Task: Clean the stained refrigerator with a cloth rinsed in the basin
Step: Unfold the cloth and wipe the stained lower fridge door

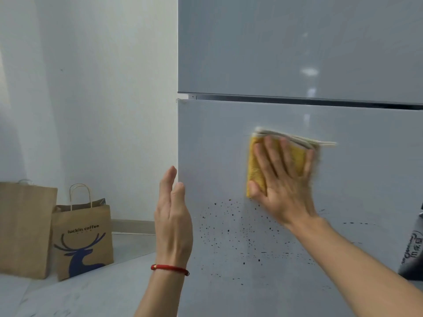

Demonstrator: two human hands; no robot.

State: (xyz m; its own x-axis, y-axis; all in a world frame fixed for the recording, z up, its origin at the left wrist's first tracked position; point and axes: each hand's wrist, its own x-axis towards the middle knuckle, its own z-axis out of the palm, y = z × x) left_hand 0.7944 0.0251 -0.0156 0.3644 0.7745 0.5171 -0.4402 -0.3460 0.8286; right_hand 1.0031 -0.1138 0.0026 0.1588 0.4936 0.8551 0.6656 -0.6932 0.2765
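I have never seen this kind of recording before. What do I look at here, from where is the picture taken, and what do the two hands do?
There is no machine: a person wears a camera on the head, so this single picture looks forward and down at their own hands. The right hand presses a folded yellow cloth with a pale edge flat against the lower door of the grey refrigerator. Below the cloth, small dark stain spots speckle the door. The left hand, with a red bracelet on its wrist, is open beside the door's edge and holds nothing. Two brown paper bags stand on the floor to the left.
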